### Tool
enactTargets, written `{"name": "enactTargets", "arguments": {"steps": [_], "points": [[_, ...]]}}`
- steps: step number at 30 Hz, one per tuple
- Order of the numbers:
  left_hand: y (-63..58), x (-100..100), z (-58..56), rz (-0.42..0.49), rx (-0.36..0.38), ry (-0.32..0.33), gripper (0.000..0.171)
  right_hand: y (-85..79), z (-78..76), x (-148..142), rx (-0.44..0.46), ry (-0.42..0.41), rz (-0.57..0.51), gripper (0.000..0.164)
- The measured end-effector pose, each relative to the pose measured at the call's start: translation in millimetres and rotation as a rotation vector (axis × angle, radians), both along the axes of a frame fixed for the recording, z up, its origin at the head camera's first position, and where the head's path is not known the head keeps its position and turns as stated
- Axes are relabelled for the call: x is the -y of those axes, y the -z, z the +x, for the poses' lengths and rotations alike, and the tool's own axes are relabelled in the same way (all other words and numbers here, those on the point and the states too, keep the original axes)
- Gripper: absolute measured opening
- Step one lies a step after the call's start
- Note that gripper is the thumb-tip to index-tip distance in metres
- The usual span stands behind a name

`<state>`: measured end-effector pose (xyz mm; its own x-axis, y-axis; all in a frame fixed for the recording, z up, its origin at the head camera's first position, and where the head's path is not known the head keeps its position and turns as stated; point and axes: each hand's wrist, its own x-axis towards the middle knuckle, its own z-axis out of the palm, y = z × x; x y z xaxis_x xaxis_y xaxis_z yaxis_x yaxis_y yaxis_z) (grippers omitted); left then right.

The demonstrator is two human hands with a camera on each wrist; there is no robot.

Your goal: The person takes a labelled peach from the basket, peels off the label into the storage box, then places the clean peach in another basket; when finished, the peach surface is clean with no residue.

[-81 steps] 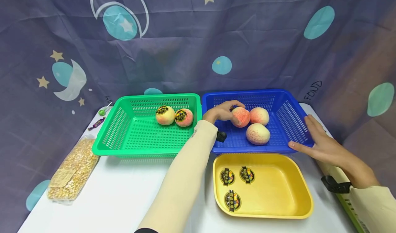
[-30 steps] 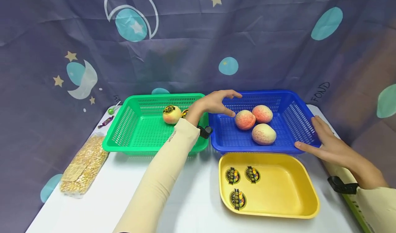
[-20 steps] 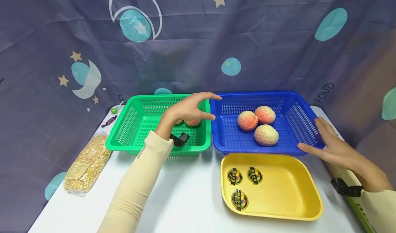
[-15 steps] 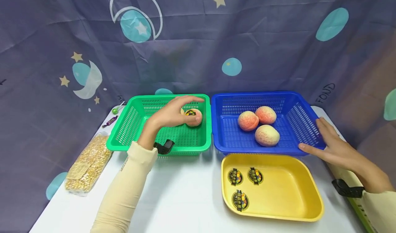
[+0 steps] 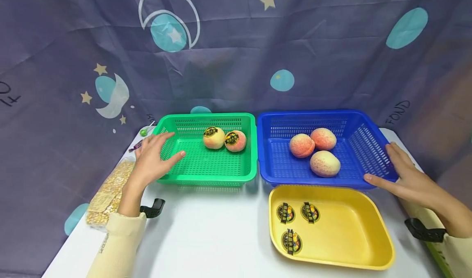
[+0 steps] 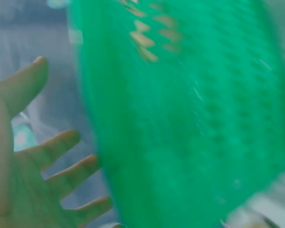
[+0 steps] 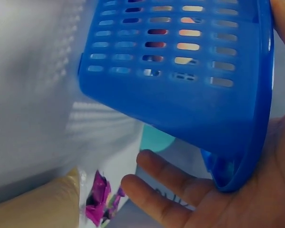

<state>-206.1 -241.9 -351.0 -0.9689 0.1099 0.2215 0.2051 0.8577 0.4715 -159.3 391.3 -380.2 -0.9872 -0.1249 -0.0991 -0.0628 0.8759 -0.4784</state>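
My left hand (image 5: 151,159) hovers at the left end of the green basket (image 5: 206,178), its fingers spread and holding nothing. In the left wrist view the fingers (image 6: 69,175) appear close to the blurred green wall. Two peaches (image 5: 214,140) with black label stickers lie in that basket's right half. My right hand (image 5: 413,179) rests on the right-hand rim of the blue basket (image 5: 291,179), thumb at the front corner. In the right wrist view, two fingers (image 7: 156,202) stretch out past the rim. Three unlabelled peaches (image 5: 324,163) sit together in the blue basket.
A yellow tray (image 5: 354,249) in front of the blue basket has three round stickers (image 5: 310,212) inside. At left lie a bag of corn kernels (image 5: 107,200), a purple-wrapped candy (image 5: 135,146) and a green lollipop (image 5: 143,132). A patterned curtain (image 5: 236,52) hangs behind.
My left hand has let go of a peach in the blue basket and moved left across the green basket to its left end. The right hand stays at the blue rim; the head view shifts slightly.
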Motion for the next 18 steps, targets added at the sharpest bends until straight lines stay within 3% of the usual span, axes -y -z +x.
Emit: {"name": "enactTargets", "arguments": {"steps": [7,13,18], "points": [[24.0,34,22.9,-0.019,0.020,-0.126,0.085,-0.1,-1.5,-4,-0.018,0.003,0.025,0.113],[34.3,45,29.5,-0.033,0.060,-0.153,0.093,1.3,-2.4,-9,-0.047,0.028,0.085,0.113],[35.5,50,32.4,-0.042,0.107,-0.166,0.099,1.6,-11.9,-2,-0.135,0.064,0.101,0.108]]}}
